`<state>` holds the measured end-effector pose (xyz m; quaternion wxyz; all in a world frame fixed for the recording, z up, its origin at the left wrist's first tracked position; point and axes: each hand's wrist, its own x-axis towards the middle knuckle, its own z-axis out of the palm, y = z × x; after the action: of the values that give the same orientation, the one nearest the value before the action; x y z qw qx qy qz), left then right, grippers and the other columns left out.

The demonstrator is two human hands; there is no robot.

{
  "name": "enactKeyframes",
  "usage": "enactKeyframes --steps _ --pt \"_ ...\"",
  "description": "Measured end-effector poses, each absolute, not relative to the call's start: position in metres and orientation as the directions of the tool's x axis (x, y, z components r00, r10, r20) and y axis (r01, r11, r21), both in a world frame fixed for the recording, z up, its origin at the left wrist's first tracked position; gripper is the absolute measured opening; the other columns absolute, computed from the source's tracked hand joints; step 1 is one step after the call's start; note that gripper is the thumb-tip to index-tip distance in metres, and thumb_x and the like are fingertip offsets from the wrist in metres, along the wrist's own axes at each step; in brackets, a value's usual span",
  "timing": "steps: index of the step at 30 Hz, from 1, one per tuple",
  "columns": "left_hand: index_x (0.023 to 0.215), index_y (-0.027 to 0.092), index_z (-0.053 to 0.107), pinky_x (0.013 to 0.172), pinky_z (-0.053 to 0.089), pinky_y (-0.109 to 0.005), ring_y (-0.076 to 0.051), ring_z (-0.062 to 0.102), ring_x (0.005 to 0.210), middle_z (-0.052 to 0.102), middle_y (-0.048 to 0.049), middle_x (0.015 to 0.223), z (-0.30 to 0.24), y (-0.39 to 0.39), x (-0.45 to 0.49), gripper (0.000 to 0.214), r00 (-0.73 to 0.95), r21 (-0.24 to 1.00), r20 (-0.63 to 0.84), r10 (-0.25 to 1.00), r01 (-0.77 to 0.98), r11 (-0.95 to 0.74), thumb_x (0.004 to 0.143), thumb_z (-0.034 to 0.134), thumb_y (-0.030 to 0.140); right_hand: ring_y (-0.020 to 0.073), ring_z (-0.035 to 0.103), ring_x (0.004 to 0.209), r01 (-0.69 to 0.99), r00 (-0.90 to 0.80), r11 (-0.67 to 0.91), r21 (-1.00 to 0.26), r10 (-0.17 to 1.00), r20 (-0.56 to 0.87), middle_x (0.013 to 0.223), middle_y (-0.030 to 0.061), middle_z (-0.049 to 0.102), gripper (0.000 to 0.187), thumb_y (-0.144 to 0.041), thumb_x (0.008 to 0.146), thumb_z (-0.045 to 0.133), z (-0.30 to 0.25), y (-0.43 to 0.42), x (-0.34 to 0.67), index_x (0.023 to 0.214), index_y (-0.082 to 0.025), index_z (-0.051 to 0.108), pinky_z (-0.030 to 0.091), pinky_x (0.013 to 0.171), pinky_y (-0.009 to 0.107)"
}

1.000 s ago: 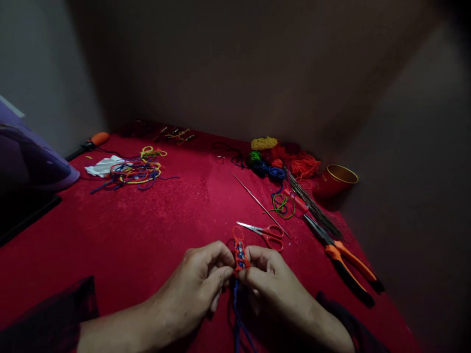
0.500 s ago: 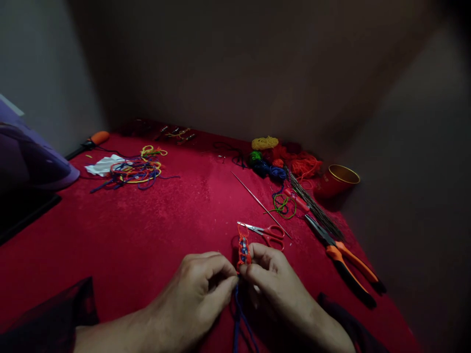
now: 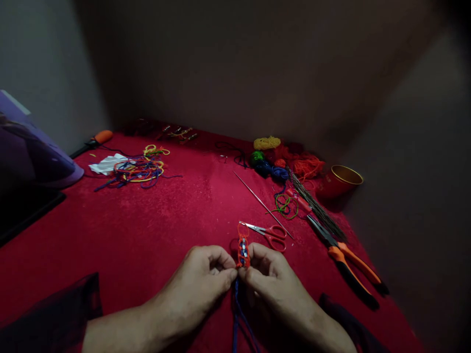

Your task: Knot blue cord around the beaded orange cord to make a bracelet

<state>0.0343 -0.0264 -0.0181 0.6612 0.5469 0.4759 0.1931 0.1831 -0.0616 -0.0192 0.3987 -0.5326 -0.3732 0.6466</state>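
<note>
Here — orange band (image 3: 243,251) (between 2 hands (image 3: 200,279) (image 3: 275,274))

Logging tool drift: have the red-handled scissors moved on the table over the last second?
No. The red-handled scissors keep the same place and angle relative to the thin metal rod; both shift slightly right in view together.

Left of the orange-handled pliers (image 3: 337,247) lie red-handled scissors (image 3: 267,232) and a thin metal rod (image 3: 262,203); beyond the pliers, a gold-rimmed red cup (image 3: 331,189) and yellow yarn (image 3: 267,142); well left of them, tangled threads (image 3: 142,169).
</note>
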Motion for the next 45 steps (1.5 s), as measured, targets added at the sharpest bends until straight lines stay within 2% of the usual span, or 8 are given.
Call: enactKeyframes --steps 7,12,19,22,29,38,45 --pt "0.069 0.016 0.051 0.037 0.022 -0.017 -0.005 0.031 0.039 0.041 0.0094 0.046 -0.017 -0.0285 0.0366 0.022 0.478 0.871 -0.481 0.735 0.166 0.462 0.07 0.063 0.035 0.0058 0.035 0.047 -0.162 -0.129 -0.395 -0.904 0.917 -0.377 0.058 -0.0061 0.045 0.014 -0.025 0.071 0.064 -0.02 -0.0628 0.1822 0.073 -0.016 0.052 0.026 0.043 0.018" --pt "0.073 0.018 0.05 0.032 0.019 -0.016 -0.005 0.027 0.033 0.037 0.0116 0.039 -0.0195 -0.0313 0.0354 0.028 0.488 0.876 -0.468 0.737 0.151 0.457 0.075 0.058 0.044 0.0054 0.034 0.045 -0.172 -0.176 -0.411 -0.895 0.907 -0.383 0.057 -0.0068 0.044 0.015 -0.025 0.072 0.065 -0.0187 -0.0625 0.1846 0.074 -0.016 0.053 0.026 0.043 0.017" --pt "0.074 0.017 0.05 0.034 0.02 -0.015 -0.004 0.026 0.035 0.036 0.0119 0.042 -0.0191 -0.0342 0.0337 0.028 0.496 0.891 -0.439 0.749 0.134 0.434 0.077 0.057 0.044 0.0052 0.034 0.048 -0.197 -0.254 -0.421 -0.885 0.894 -0.369 0.06 -0.0059 0.045 0.022 -0.03 0.074 0.07 -0.0187 -0.0637 0.1864 0.077 -0.015 0.054 0.026 0.045 0.017" --pt "0.075 0.016 0.051 0.032 0.022 -0.014 -0.004 0.03 0.033 0.04 0.0103 0.041 -0.0184 -0.0349 0.0333 0.026 0.5 0.899 -0.431 0.751 0.173 0.401 0.08 0.054 0.042 0.0054 0.035 0.046 -0.2 -0.255 -0.415 -0.888 0.897 -0.362 0.057 -0.0064 0.044 0.025 -0.034 0.074 0.07 -0.0199 -0.0645 0.1863 0.077 -0.016 0.053 0.027 0.044 0.018" --pt "0.078 0.015 0.055 0.029 0.031 -0.015 -0.007 0.043 0.029 0.055 0.0035 0.047 -0.0198 -0.0334 0.0339 0.026 0.49 0.88 -0.475 0.731 0.241 0.41 0.082 0.051 0.041 0.0063 0.04 0.042 -0.094 -0.193 -0.422 -0.902 0.896 -0.4 0.053 -0.0059 0.049 0.024 -0.036 0.074 0.067 -0.0222 -0.0642 0.186 0.077 -0.016 0.053 0.03 0.041 0.018" --pt "0.077 0.015 0.062 0.034 0.038 -0.016 -0.008 0.047 0.035 0.057 0.0023 0.051 -0.0186 -0.0354 0.0318 0.02 0.476 0.897 -0.432 0.766 0.316 0.309 0.081 0.055 0.033 0.0076 0.042 0.047 -0.107 -0.145 -0.416 -0.903 0.905 -0.399 0.058 -0.0043 0.051 0.022 -0.031 0.071 0.068 -0.0235 -0.0655 0.1817 0.074 -0.017 0.052 0.034 0.047 0.02" --pt "0.076 0.016 0.056 0.03 0.034 -0.015 -0.007 0.043 0.031 0.049 0.0066 0.044 -0.0173 -0.0333 0.0336 0.019 0.493 0.895 -0.439 0.752 0.317 0.314 0.082 0.052 0.034 0.0071 0.043 0.046 -0.069 -0.137 -0.412 -0.909 0.906 -0.4 0.056 -0.0054 0.049 0.019 -0.03 0.072 0.067 -0.0238 -0.0653 0.1825 0.076 -0.016 0.054 0.032 0.043 0.018"
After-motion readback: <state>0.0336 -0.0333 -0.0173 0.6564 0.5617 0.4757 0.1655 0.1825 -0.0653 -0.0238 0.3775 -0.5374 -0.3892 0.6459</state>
